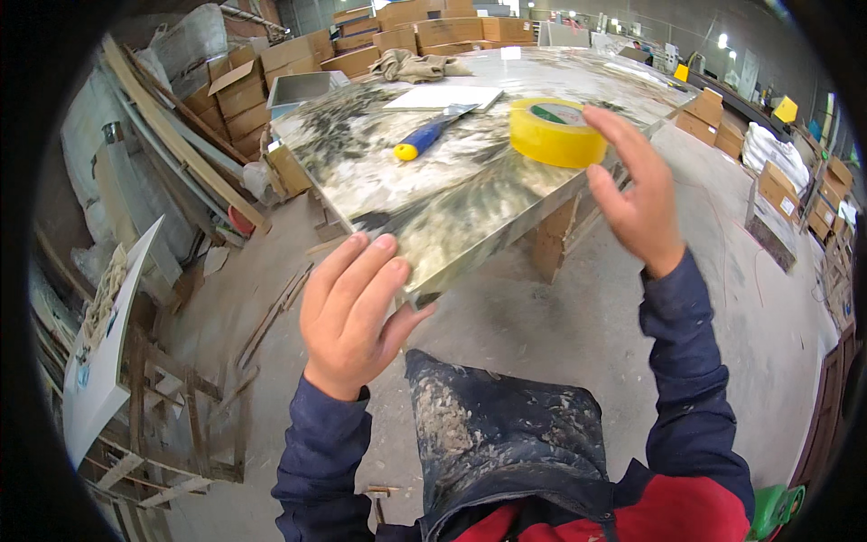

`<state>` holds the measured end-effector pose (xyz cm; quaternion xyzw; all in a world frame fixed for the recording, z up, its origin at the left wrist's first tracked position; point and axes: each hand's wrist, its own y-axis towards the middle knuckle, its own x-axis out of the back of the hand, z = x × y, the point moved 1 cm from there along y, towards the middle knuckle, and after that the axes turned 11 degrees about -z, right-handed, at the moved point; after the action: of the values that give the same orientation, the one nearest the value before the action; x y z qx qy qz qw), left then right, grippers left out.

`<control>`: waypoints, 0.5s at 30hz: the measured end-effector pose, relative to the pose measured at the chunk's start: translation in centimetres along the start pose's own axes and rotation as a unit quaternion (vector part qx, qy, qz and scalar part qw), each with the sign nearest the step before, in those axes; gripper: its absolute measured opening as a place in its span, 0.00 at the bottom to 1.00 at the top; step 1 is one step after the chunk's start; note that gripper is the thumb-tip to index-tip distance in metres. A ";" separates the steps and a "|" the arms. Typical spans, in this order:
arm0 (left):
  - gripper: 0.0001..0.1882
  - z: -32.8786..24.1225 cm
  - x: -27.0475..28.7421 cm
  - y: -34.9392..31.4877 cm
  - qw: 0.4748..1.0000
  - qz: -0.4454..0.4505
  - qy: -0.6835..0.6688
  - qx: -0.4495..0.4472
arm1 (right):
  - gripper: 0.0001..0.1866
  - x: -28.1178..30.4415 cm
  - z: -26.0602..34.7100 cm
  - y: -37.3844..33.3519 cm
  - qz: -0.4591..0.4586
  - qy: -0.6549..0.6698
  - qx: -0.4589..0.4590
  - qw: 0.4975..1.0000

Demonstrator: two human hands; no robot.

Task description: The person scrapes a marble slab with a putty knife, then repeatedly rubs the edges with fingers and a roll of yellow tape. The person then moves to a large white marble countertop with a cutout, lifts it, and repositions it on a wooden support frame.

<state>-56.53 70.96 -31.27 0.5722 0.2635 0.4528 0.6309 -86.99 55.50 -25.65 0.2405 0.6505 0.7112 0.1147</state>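
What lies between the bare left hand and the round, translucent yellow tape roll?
In the head view, only the bare, dark-streaked cream slab shows between the left hand and tape roll.

Wrinkled navy sleeves (691, 375) flank red torso cloth (682, 510) and a dark, pale-spattered lower garment (515, 415).

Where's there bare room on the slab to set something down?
Bare: the near part of the slab, between the left hand, blue-handled scraper and yellow tape roll; also left of the scraper. Crowded: where scraper, white panel and roll sit close together, the right hand at the roll.
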 end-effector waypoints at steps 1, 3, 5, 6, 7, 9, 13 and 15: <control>0.34 0.1 0.1 0.1 1.000 0.006 0.000 -0.005 | 0.27 -0.3 -0.9 0.6 0.033 0.002 0.002 0.999; 0.35 0.4 0.5 0.1 1.000 0.017 0.004 -0.009 | 0.27 -1.4 -2.8 1.3 0.102 0.009 0.009 0.995; 0.30 0.4 0.3 0.6 1.000 0.019 -0.005 -0.006 | 0.27 -1.2 -4.1 2.2 0.136 -0.029 0.004 0.990; 0.29 0.7 0.1 0.5 1.000 0.022 -0.007 -0.007 | 0.26 -1.0 -4.2 2.2 0.152 -0.047 0.004 0.987; 0.27 0.9 0.0 0.6 0.999 0.031 -0.008 -0.011 | 0.26 -1.0 -4.1 2.3 0.166 -0.061 0.002 0.984; 0.26 1.2 -0.4 0.7 0.999 0.031 -0.017 -0.013 | 0.23 -0.8 -3.4 2.9 0.178 -0.063 -0.001 0.982; 0.22 0.8 1.2 0.9 0.995 0.089 -0.033 0.019 | 0.22 -1.3 -1.9 4.1 0.198 -0.065 -0.006 0.978; 0.19 -0.1 1.6 1.3 0.988 0.119 -0.058 0.074 | 0.22 -1.3 -1.4 4.6 0.226 -0.077 -0.008 0.971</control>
<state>-56.22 72.35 -29.76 0.6697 0.1893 0.4701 0.5428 -85.84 53.11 -21.40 0.4340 0.5628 0.7035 0.0030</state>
